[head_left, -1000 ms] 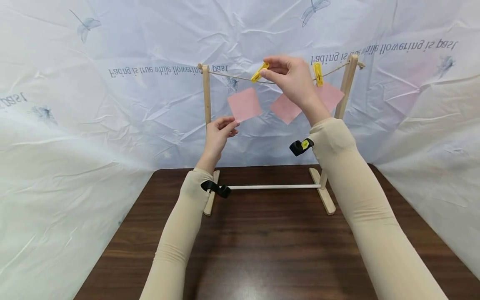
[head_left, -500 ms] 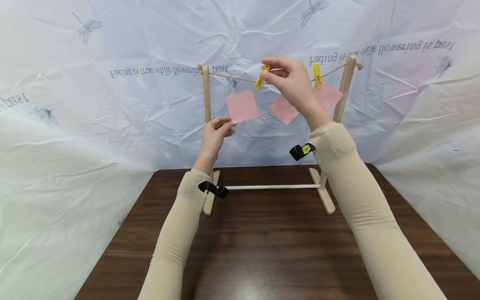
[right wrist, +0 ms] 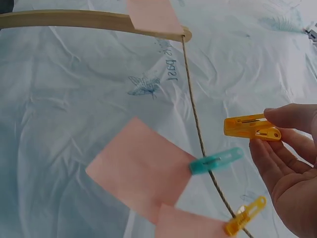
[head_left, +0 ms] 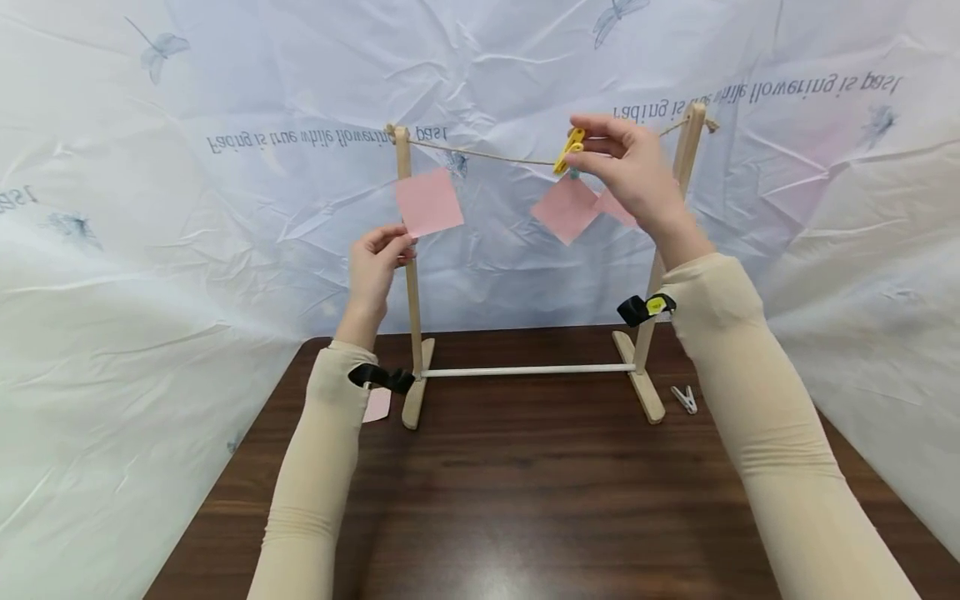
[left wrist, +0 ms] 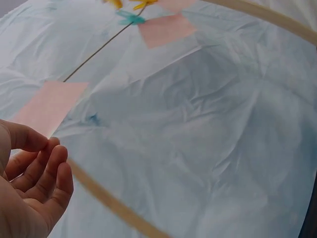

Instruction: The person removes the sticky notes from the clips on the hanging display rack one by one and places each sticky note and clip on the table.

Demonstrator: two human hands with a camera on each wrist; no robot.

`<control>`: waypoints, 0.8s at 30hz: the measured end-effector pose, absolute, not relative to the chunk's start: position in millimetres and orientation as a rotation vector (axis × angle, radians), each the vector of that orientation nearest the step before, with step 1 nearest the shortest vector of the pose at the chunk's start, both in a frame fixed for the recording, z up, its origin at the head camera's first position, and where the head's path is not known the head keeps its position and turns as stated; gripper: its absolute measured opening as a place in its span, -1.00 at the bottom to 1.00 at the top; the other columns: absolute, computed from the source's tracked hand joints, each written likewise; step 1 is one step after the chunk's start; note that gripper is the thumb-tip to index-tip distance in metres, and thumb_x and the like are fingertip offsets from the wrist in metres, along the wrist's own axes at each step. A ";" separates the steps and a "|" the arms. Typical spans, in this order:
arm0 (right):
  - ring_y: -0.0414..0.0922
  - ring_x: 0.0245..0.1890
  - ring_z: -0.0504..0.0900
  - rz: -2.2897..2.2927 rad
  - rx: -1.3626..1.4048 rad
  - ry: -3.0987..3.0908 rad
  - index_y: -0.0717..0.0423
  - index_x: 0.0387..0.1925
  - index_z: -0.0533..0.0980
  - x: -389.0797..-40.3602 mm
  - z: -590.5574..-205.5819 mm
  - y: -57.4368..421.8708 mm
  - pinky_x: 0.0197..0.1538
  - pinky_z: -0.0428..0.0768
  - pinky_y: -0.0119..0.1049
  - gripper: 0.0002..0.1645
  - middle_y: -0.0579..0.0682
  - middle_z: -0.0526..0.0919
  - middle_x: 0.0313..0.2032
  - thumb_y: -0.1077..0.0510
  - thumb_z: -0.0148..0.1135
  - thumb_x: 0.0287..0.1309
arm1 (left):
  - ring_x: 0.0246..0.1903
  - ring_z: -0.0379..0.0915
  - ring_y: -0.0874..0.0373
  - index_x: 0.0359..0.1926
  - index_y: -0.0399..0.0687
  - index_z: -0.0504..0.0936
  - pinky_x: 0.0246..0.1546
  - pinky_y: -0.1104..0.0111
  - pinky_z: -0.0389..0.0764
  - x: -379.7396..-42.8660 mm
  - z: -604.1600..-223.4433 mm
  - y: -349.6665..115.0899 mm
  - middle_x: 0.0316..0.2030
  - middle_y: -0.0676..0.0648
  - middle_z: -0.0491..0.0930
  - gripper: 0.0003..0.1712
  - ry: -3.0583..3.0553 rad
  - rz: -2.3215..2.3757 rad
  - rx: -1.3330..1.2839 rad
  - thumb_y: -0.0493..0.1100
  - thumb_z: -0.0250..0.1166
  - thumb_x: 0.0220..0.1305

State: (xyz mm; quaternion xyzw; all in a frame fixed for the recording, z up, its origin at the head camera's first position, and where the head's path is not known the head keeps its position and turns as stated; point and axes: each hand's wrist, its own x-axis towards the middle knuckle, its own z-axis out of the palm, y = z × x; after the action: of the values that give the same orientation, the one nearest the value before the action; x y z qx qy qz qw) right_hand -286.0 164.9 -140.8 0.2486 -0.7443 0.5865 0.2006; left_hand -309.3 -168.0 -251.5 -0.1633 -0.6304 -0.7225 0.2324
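Observation:
My left hand [head_left: 378, 258] pinches the lower left corner of a square pink paper [head_left: 430, 202] beside the left post, below the rope [head_left: 487, 155]. My right hand [head_left: 630, 171] pinches a yellow clothespin [right wrist: 245, 126] by its handle ends, with its jaws closed and no paper in them. On the rope, a teal clothespin [right wrist: 215, 161] holds a second pink paper [right wrist: 141, 168] by its corner. Another yellow clothespin [right wrist: 245, 215] holds a third pink paper [right wrist: 190, 225] next to it; in the head view my right hand hides that clip.
The wooden rack's left post [head_left: 403, 158] and right post [head_left: 688, 150] carry the rope, with a white bar [head_left: 525, 371] low between them. A white clothespin [head_left: 684, 399] lies on the dark table [head_left: 510, 483] by the right foot. Pink paper [head_left: 377, 405] lies near the left foot.
My hands have moved apart: the left has gone left with the pink paper, the right has gone right with the yellow clothespin, which has tilted. The white clothespin and the table paper have come into sight.

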 end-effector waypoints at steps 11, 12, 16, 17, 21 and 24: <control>-0.19 -0.02 0.57 1.516 0.568 -1.954 0.14 0.21 0.58 -275.8 -146.6 213.0 0.04 0.55 -0.49 -0.52 -0.09 0.64 -0.03 0.32 0.33 0.24 | -0.56 0.59 0.21 -0.32 -0.16 0.69 -0.37 0.46 0.66 -292.5 -237.5 -225.8 -0.46 -0.01 0.71 -0.85 -1.582 -1.999 -0.377 -0.44 0.27 0.32; -0.20 -0.03 0.57 1.515 0.544 -1.952 0.13 0.21 0.59 -274.8 -147.6 219.0 0.03 0.54 -0.50 -0.53 -0.11 0.64 -0.05 0.31 0.33 0.25 | -0.56 0.59 0.20 -0.32 -0.17 0.69 -0.37 0.46 0.66 -290.1 -236.3 -231.9 -0.46 -0.03 0.71 -0.87 -1.567 -2.005 -0.367 -0.44 0.28 0.31; -0.24 -0.10 0.56 1.505 0.435 -1.938 0.11 0.20 0.60 -269.9 -152.6 242.5 -0.02 0.54 -0.51 -0.55 -0.17 0.63 -0.13 0.29 0.29 0.27 | -0.55 0.59 0.17 -0.29 -0.24 0.70 -0.38 0.46 0.68 -281.8 -235.5 -258.9 -0.45 -0.08 0.70 -0.92 -1.530 -2.021 -0.320 -0.44 0.32 0.28; -0.25 -0.11 0.55 1.497 0.409 -1.940 0.10 0.21 0.60 -268.8 -154.5 248.1 -0.03 0.53 -0.51 -0.54 -0.18 0.64 -0.14 0.28 0.29 0.27 | -0.55 0.60 0.17 -0.28 -0.26 0.70 -0.39 0.46 0.68 -279.2 -236.8 -266.5 -0.45 -0.09 0.69 -0.93 -1.518 -2.028 -0.306 -0.44 0.33 0.27; -0.28 -0.09 0.54 1.491 0.311 -1.938 0.06 0.23 0.59 -265.4 -164.1 266.8 -0.04 0.48 -0.51 -0.52 -0.22 0.64 -0.10 0.23 0.32 0.27 | -0.55 0.61 0.17 -0.27 -0.28 0.71 -0.41 0.47 0.68 -271.4 -246.3 -292.0 -0.44 -0.08 0.69 -0.93 -1.527 -1.999 -0.226 -0.45 0.33 0.27; -0.30 -0.10 0.54 1.481 0.248 -1.921 0.04 0.21 0.60 -263.1 -172.2 279.0 -0.08 0.45 -0.53 -0.52 -0.23 0.63 -0.09 0.22 0.35 0.25 | -0.55 0.62 0.17 -0.28 -0.30 0.71 -0.43 0.47 0.68 -265.9 -253.3 -307.4 -0.45 -0.08 0.68 -0.93 -1.518 -1.995 -0.176 -0.46 0.33 0.27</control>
State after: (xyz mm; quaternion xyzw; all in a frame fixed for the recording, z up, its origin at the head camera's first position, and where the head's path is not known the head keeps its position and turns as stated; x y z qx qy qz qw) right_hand -263.1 279.0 -172.2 0.0955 -0.7396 0.5702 0.3446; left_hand -265.9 -307.4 -253.3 -0.0665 -0.5747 -0.7548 0.3092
